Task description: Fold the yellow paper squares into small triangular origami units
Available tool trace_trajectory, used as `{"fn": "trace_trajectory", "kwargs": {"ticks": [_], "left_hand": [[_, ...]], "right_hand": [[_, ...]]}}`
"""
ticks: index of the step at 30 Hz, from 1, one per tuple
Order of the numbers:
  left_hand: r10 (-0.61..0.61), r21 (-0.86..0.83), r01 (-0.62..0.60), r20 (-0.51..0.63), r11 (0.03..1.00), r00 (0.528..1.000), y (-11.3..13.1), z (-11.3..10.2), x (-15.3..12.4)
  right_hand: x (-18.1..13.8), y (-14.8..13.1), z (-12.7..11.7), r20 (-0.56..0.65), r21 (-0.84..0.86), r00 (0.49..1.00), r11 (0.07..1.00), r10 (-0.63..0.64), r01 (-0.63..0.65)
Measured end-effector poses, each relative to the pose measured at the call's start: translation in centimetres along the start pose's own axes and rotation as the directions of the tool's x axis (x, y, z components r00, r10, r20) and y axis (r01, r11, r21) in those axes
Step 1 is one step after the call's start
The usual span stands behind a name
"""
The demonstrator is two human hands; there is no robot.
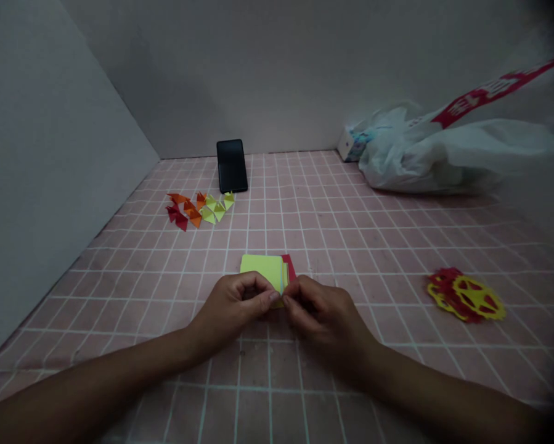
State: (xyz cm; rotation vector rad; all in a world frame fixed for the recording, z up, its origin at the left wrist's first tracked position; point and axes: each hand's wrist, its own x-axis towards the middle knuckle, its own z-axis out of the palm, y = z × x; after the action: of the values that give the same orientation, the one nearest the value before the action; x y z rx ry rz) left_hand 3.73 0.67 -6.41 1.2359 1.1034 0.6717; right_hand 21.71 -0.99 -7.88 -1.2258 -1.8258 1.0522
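— On the pink tiled bench (397,259), what's lying about?
— A white plastic bag (443,154) far right, a dark phone (232,165) propped at the back wall, folded paper triangles (198,209) left of it, a red-and-yellow paper cutout (466,298) to the right.
— And the hands?
— Both meet at the near edge of a yellow-green paper stack (262,268), which lies just beyond the fingertips. Left hand (233,311) and right hand (323,314) are pinched narrow on that edge, equally close.
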Motion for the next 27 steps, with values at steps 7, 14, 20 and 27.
{"fn": "trace_trajectory", "kwargs": {"ticks": [7, 14, 20, 27], "left_hand": [[-0.007, 0.000, 0.007, 0.022, 1.000, 1.000, -0.06, -0.13, 0.07], [-0.015, 0.000, 0.015, 0.040, 1.000, 0.999, 0.28, -0.21, 0.12], [-0.034, -0.133, 0.041, 0.058, 0.990, 0.998, 0.07, -0.28, 0.05], [0.079, -0.309, -0.071, 0.012, 0.949, 0.997, -0.53, 0.28, 0.09]], "right_hand": [[0.14, -0.22, -0.12, 0.056, 0.166, 0.988, 0.974, 0.144, -0.152], [0.60, -0.47, -0.50, 0.232, 0.379, 0.937, 0.863, 0.260, -0.333], [0.76, -0.61, -0.50, 0.238, 0.493, 0.902, 0.755, 0.361, -0.432], [0.68, -0.37, -0.36, 0.198, 0.619, 0.900, 0.662, 0.389, -0.423]]}}
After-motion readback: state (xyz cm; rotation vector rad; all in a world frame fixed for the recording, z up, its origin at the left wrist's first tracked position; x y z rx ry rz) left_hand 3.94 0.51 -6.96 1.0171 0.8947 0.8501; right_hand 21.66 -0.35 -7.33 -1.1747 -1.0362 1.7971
